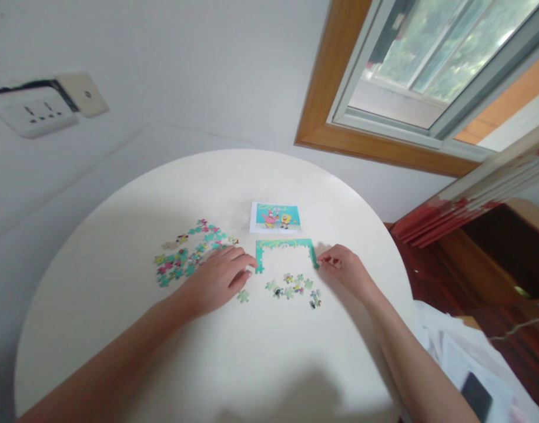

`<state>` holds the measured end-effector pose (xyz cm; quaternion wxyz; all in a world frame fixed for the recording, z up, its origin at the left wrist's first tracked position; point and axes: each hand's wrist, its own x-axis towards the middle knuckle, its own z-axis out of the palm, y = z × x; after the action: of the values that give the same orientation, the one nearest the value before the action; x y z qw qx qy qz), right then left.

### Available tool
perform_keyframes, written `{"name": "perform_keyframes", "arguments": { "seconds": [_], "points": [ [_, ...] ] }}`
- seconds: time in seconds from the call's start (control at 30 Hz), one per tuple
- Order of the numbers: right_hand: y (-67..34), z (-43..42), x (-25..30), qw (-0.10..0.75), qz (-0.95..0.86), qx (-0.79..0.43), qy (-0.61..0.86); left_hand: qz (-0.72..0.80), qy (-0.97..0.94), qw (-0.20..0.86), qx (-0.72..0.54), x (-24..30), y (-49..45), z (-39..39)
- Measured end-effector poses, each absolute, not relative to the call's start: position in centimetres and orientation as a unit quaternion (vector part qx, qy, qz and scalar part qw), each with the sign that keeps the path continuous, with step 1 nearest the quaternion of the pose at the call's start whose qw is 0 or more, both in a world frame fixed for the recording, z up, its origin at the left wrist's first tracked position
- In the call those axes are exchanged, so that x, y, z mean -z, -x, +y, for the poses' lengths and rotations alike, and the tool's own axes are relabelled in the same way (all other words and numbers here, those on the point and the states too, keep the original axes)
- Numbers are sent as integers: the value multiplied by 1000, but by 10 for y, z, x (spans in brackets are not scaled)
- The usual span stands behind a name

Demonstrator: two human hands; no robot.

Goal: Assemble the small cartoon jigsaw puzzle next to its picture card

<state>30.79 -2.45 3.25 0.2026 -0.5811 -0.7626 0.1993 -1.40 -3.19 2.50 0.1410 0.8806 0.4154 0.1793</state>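
On the round white table (234, 364) lies a part-built teal puzzle frame (283, 244), its top and two sides joined. My left hand (216, 279) rests flat, fingers stretched toward the frame's left end. My right hand (345, 267) pinches the lower end of the frame's right side. A small cartoon reference picture (275, 217) lies just behind the frame. Loose pieces (293, 288) sit below the frame, and one single piece (243, 296) lies by my left hand.
A larger scatter of loose pieces (187, 252) lies left of my left hand. A wall socket (35, 114) is at the upper left, a wood-framed window (410, 76) at the upper right. Dark wooden furniture (481, 247) and papers (467, 358) are to the right.
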Motion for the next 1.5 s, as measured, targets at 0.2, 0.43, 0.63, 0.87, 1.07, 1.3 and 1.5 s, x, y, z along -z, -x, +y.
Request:
{"name": "perform_keyframes", "arguments": {
  "seconds": [0.2,0.43,0.63,0.87,1.07,1.3,1.5],
  "points": [
    [-309,-24,-33,201,-764,-194,582,414,-880,147,-181,-26,14,-32],
    [-309,-25,-35,197,-767,-195,578,417,-881,147,-170,-27,14,-33],
    [-309,-26,-38,188,-763,-196,587,417,-881,147,-170,-26,14,-32],
    [-315,-26,-39,172,-768,-191,587,414,-881,146,-178,-27,14,-33],
    [-313,-25,-34,157,-768,-197,589,415,-881,145,-173,-27,13,-32],
    [-314,-26,-38,157,-771,-189,587,414,-882,144,-170,-26,14,-32],
    [-313,-27,-39,173,-768,-193,586,415,-883,141,-169,-29,12,-34]
  ]
}}
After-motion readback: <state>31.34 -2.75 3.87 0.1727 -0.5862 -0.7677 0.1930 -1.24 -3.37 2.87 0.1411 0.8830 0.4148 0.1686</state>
